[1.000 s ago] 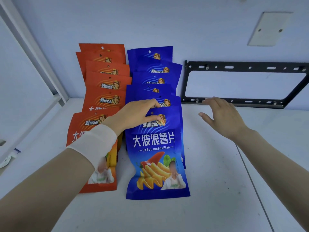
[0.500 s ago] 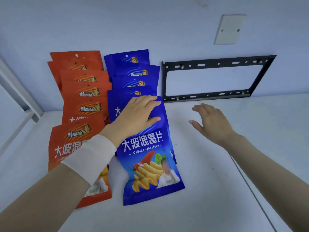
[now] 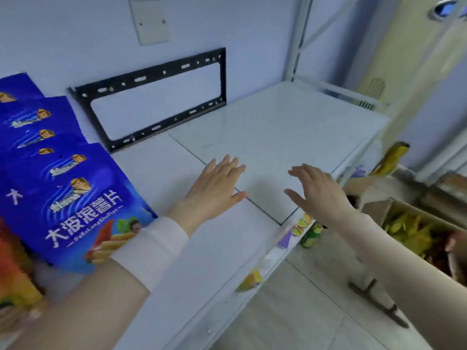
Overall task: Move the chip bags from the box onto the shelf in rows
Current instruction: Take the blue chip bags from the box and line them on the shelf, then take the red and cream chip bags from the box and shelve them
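At the lower left, nearest the camera, an orange chip bag [image 3: 15,274] was seen, blurred, at the front of its row. Just beside it, the blue chip bags [image 3: 75,213] were laid overlapping in a row that ran back to the wall. The lower corner of the front blue bag was covered by the white sleeve [image 3: 151,246] of the left forearm; whether the two touched could not be told. If they did, that bag could be dragged askew by a sideways sweep of the arm, and the row spoiled.

Farther on, the left hand [image 3: 214,190] and the right hand [image 3: 318,195] were held palm down over the bare shelf [image 3: 265,127], near each other. Nothing was held, and the fingers were straight and loosely spread.

Below the shelf's front edge, to the right, the box [image 3: 374,208] was seen with yellow bags [image 3: 409,228] inside. It was judged that a reach for it would be made downward past that edge. A loosely gripped bag could be caught on the edge on the way up and dropped. A bag set too near the edge could slide off.

At the back, a black bracket [image 3: 151,97] was leaned against the wall, right beside the blue row. A new row pushed too far back could be snagged on it.
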